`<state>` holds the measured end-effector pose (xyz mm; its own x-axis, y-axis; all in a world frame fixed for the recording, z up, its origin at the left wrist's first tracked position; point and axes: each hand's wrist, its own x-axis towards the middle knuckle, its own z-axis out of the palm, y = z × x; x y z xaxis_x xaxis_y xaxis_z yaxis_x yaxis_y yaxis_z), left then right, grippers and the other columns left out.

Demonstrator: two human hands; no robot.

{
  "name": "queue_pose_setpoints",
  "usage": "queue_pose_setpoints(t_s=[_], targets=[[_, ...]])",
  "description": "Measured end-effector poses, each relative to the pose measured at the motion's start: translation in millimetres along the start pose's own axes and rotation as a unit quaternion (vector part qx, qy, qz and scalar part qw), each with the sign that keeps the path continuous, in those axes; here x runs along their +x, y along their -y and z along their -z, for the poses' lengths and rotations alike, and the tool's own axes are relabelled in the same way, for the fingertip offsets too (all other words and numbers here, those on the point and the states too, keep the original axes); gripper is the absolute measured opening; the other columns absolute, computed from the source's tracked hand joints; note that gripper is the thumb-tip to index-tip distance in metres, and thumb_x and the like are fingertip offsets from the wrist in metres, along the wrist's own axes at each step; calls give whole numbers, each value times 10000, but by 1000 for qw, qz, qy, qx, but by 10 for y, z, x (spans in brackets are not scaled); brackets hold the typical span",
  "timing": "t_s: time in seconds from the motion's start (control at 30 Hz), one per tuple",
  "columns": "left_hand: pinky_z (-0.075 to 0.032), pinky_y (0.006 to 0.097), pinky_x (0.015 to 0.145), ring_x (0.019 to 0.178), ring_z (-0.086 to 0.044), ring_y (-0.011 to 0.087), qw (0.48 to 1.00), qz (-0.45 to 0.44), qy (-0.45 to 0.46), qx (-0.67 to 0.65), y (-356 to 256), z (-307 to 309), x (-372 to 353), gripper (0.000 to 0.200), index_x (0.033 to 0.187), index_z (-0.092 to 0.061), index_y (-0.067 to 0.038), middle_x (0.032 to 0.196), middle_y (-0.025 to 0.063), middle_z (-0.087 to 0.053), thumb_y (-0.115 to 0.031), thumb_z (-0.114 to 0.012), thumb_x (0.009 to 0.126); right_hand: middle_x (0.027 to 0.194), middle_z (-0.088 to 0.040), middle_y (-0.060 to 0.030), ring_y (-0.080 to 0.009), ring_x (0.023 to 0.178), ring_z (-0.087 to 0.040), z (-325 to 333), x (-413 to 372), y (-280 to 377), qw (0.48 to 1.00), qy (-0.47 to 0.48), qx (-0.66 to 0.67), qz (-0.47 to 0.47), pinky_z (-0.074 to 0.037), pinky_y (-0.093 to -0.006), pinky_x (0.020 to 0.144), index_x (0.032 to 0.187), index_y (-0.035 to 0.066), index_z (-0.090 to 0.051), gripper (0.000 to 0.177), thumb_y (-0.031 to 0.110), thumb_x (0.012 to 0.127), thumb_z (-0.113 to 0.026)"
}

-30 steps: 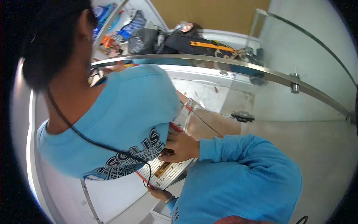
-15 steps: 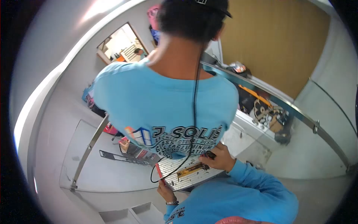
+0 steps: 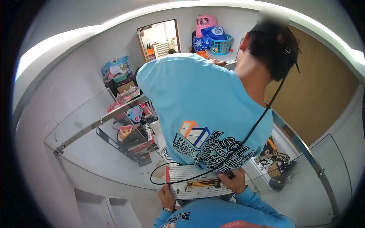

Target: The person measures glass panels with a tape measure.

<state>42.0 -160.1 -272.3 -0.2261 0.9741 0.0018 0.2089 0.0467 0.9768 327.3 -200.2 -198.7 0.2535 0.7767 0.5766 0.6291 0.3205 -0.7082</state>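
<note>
In front of my chest is a ribbed light-metal platform (image 3: 182,193) with a red end strip and dark scraps on it. My left hand (image 3: 166,197) is closed on its left front corner, below the red strip. Over its right end my right hand (image 3: 236,181) is closed around a small dark object (image 3: 229,175), mostly hidden by the fingers. A narrow yellow-and-black tool (image 3: 203,183) lies on the ribs between my hands. Above the platform a black cord (image 3: 182,180) loops down from the cap of the person (image 3: 205,102) standing right before me.
Glass railings with metal rails flank us, one on the left (image 3: 102,118) and one on the right (image 3: 310,154). Beyond the left rail stand boxes and bags (image 3: 133,133). A blue basket (image 3: 221,46) sits at the back. White open compartments (image 3: 91,207) are at lower left.
The view has swung, and the person in front appears further right with the head turned left. More of the room's back shows. Both my hands stay at the platform.
</note>
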Motion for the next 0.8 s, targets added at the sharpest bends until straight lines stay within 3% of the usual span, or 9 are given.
queue_pose_setpoints(t_s=[0.2, 0.33, 0.37, 0.4, 0.47, 0.6, 0.67, 0.8], targets=[[-382, 364, 539, 574, -488, 161, 999, -22, -5, -25, 181, -19, 41, 495, 813, -615, 95, 637, 172, -607, -326, -402, 964, 807, -677, -96, -247, 680, -634, -44, -11, -13, 1000, -10, 19, -10, -501, -342, 636, 887, 50, -693, 275, 193, 670, -782], [-385, 355, 542, 575, -502, 158, 999, -11, 4, 32, 183, 28, 29, 490, 823, -625, 87, 642, 174, -610, -329, -406, 963, 832, -673, -114, -260, 727, -627, -30, -30, -12, 999, 10, 12, -28, -494, -352, 642, 900, 37, -689, 284, 198, 681, -771], [-326, 344, 497, 551, -422, 120, 995, -47, -24, 81, 156, 26, 27, 492, 710, -577, 81, 585, 85, -562, -320, -437, 959, 843, -672, -123, -267, 740, -624, -38, -32, -17, 1000, 6, 9, -25, -493, -355, 647, 907, 31, -686, 292, 203, 685, -767], [-326, 344, 497, 551, -422, 120, 995, -35, -37, 81, 96, 11, 20, 492, 710, -577, 81, 585, 85, -562, -320, -437, 959, 843, -672, -123, -267, 740, -624, -39, -28, 0, 999, 23, 14, -22, -493, -355, 647, 907, 31, -686, 292, 203, 685, -767], [-351, 359, 522, 547, -462, 172, 998, -38, -37, -17, 0, -23, -22, 488, 754, -602, 73, 623, 153, -601, -332, -428, 963, 842, -666, -138, -279, 744, -619, -33, -27, 52, 999, 21, -8, -46, -492, -358, 658, 911, 19, -679, 299, 214, 699, -757], [-381, 358, 559, 595, -511, 203, 997, -21, -75, -30, -59, -37, -56, 480, 812, -626, 67, 699, 178, -629, -338, -420, 969, 865, -653, -155, -304, 751, -611, -33, -122, -112, 998, 45, -44, -28, -488, -375, 692, 930, -4, -663, 311, 210, 717, -740], [-416, 353, 596, 633, -570, 218, 995, -19, -49, 85, -73, 17, -66, 455, 852, -627, 56, 687, 225, -584, -333, -419, 962, 873, -649, -160, -301, 757, -606, -77, -125, -88, 999, 38, -20, -30, -480, -384, 696, 915, -17, -655, 320, 216, 715, -744], [-414, 367, 554, 571, -561, 235, 998, -39, -45, -1, 82, -8, -13, 444, 827, -629, 46, 636, 209, -578, -325, -423, 960, 898, -626, -179, -306, 757, -581, -55, -163, -73, 996, 30, -89, 9, -463, -399, 678, 888, 4, -646, 308, 224, 702, -756]])
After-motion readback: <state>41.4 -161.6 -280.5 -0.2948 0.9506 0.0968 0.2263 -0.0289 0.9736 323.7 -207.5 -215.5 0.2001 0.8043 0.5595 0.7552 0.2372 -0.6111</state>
